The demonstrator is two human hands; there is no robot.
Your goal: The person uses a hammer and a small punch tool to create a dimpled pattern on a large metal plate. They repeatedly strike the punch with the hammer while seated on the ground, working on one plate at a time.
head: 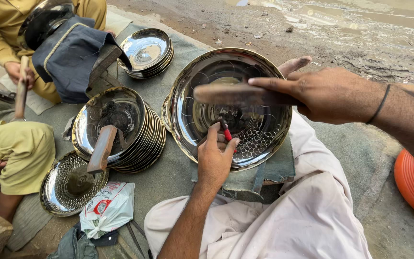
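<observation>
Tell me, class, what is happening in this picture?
A seated person is working on a shiny metal plate propped on a cloth pad. The left hand holds a small red-handled tool against the plate's patterned inner surface, while the right hand holds a wooden mallet above it. Beside them stands a stack of similar plates with another mallet resting on top. A second person in yellow clothing sits at the left, also holding a wooden tool.
</observation>
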